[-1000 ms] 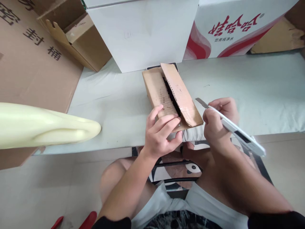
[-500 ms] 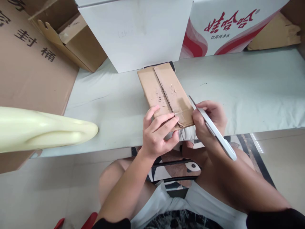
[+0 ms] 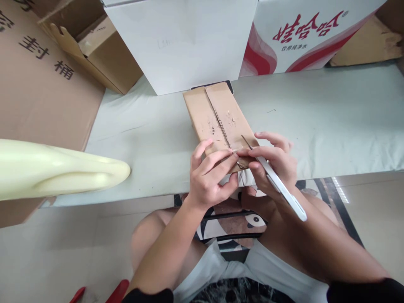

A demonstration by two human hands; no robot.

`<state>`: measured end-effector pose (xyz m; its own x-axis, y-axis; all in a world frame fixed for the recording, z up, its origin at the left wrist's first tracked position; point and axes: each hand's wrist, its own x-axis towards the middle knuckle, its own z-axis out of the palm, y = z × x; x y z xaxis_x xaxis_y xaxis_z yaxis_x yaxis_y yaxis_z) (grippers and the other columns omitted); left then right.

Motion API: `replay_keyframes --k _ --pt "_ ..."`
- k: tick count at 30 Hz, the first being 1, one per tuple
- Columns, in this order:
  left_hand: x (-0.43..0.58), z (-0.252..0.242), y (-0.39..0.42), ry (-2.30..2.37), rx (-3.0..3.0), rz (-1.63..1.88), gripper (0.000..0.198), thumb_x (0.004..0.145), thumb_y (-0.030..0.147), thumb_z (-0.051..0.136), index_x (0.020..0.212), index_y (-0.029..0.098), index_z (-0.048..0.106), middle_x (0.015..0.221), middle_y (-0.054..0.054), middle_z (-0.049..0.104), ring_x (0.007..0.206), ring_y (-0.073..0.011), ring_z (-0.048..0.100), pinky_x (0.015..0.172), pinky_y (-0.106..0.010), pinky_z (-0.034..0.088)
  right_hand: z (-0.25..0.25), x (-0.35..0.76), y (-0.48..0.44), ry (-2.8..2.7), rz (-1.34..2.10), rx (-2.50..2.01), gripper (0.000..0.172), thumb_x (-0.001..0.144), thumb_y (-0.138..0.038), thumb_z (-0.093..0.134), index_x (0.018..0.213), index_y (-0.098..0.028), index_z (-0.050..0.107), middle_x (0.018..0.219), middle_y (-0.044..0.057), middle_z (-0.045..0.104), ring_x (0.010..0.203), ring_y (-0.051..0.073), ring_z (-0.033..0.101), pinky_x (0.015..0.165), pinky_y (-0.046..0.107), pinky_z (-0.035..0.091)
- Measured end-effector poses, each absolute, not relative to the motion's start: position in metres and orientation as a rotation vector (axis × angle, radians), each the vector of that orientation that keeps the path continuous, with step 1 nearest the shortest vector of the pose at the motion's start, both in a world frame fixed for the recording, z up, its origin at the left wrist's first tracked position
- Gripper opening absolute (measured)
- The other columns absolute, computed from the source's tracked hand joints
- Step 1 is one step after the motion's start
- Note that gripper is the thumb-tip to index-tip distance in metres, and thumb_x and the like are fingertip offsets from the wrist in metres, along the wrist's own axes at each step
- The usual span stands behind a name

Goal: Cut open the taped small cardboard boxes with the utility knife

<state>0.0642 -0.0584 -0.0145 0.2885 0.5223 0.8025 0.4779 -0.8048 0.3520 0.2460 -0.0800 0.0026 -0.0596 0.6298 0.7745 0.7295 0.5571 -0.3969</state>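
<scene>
A flat brown cardboard box [image 3: 211, 105] lies on the cloth-covered surface, its top flaps meeting along a ragged, torn seam. My left hand [image 3: 210, 174] grips its near end, fingers spread over the top and thumb at the front side. In my right hand [image 3: 276, 162] is a white-handled utility knife [image 3: 280, 185]. Its thin blade slants up and leftward above the box's right edge. A fingertip of the right hand touches the box top by the seam, close to the left fingertips. A dark flat object [image 3: 229, 86] shows partly behind the box's far end.
A white carton [image 3: 186, 46] and a red-and-white printed carton [image 3: 296, 42] stand behind. Brown boxes [image 3: 116, 63] are at the left. A pale yellow smooth object [image 3: 63, 170] juts in over the green cloth [image 3: 331, 122]. Something red [image 3: 116, 292] is on the floor.
My right hand has moved left onto the box, and a finger now touches its top near the seam. The knife has shifted left with it. My left hand stays in place.
</scene>
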Motion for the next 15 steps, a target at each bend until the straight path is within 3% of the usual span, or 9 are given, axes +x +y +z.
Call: replay_keyframes --k 7,15 --pt "0.063 -0.013 -0.058 0.957 2.484 1.563 0.027 0.091 0.027 0.068 0.117 0.020 0.071 0.111 -0.007 0.076 0.124 -0.0306 0.063 0.113 -0.055 0.051 0.005 0.244 -0.080 -1.739 -0.089 -1.137 0.027 0.104 -0.050 0.047 0.114 -0.029 0.060 0.087 0.002 0.077 0.114 0.030 0.071 0.093 0.046 0.046" --pt "0.065 -0.013 -0.059 0.969 2.477 1.550 0.028 0.087 0.023 0.068 0.116 0.023 0.069 0.111 -0.004 0.077 0.121 -0.0293 0.066 0.114 -0.055 0.051 -0.007 0.244 -0.078 -1.636 0.097 -1.196 0.030 0.100 -0.050 0.053 0.123 -0.029 0.057 0.112 0.007 0.075 0.129 0.033 0.064 0.106 0.055 0.048"
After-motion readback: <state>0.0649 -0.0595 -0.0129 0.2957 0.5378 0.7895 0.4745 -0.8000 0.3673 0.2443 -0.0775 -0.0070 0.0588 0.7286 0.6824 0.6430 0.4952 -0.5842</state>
